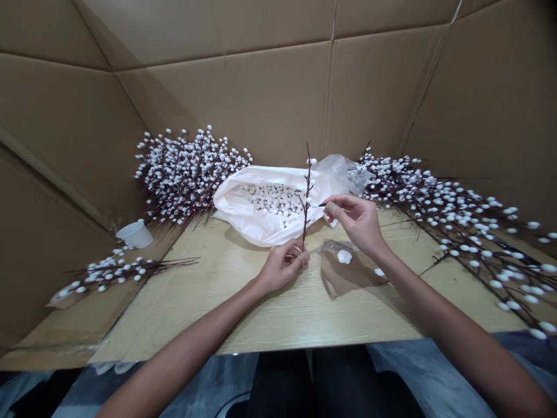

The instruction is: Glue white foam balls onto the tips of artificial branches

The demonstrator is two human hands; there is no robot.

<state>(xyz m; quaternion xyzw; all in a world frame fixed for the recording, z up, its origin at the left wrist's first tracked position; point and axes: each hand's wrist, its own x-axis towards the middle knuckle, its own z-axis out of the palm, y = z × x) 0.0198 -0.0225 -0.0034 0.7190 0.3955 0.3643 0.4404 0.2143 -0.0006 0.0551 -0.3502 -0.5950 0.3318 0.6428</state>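
Pinched at its lower end by my left hand [285, 264], a brown artificial twig [307, 186] stands almost upright with a few white berries on its right side. My right hand [354, 220] is closed around a thin dark stick-like tool [322, 204], whose tip meets or nearly meets the twig at mid-height; its exact kind is too small to tell. Some fingertips on both hands look wrapped in tan covering. Behind the twig lies an open white bag [256, 229] with many loose white berries [274, 200]. Below my right hand, a white blob [344, 256] sits on a brownish sheet [337, 276].
Finished-looking berry branches are heaped at back left [187, 174] and along the right [439, 203]. A smaller bunch [115, 270] and a white plastic cup [136, 234] stand at left. Clear plastic [342, 174] lies behind the bag. Cardboard walls [261, 104] enclose the table [209, 302].
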